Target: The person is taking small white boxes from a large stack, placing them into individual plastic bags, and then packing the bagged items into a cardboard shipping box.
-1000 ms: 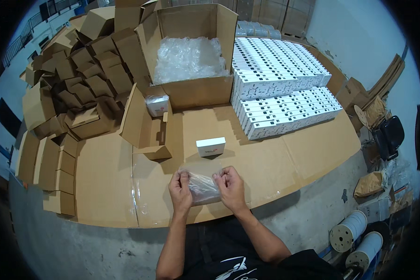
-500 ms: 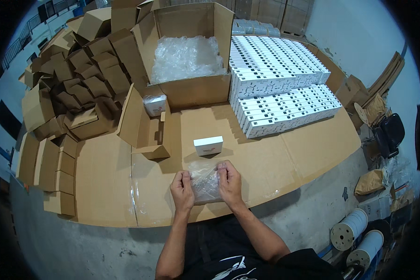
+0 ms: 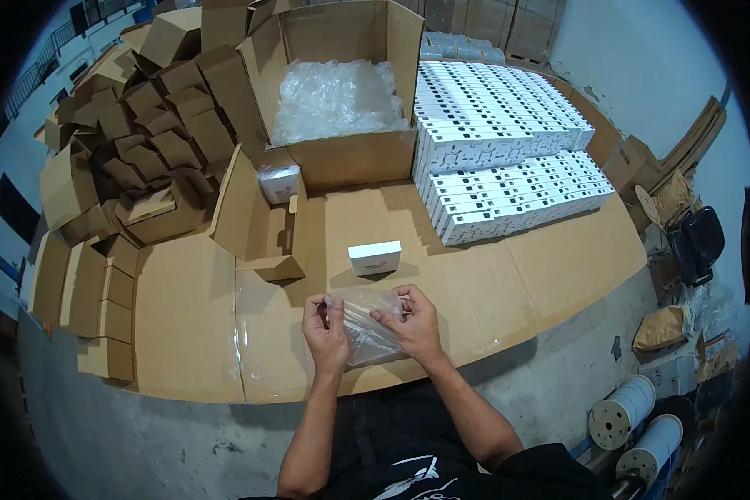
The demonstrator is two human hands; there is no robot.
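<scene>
A clear plastic bag (image 3: 367,327) is stretched between my hands at the table's near edge. My left hand (image 3: 326,336) pinches its left upper corner, the thumb on top. On the other side, my right hand (image 3: 412,323) grips the bag near its upper right, the thumb pressed toward its middle. Just beyond the bag, a small white box (image 3: 375,257) stands on the cardboard surface. To its left is an open brown carton (image 3: 272,268), with a plastic-wrapped white box (image 3: 279,183) at its far end.
A large open carton (image 3: 354,162) full of clear plastic bags (image 3: 337,100) stands at the back. Rows of white boxes (image 3: 517,187) are stacked right of it. Many open brown cartons (image 3: 154,150) pile up at the left. Cable spools (image 3: 623,410) lie on the floor, lower right.
My right hand has shifted its grip, and its thumb now points inward over the bag. The bag's upper edge is drawn wider. The small white box stays in place.
</scene>
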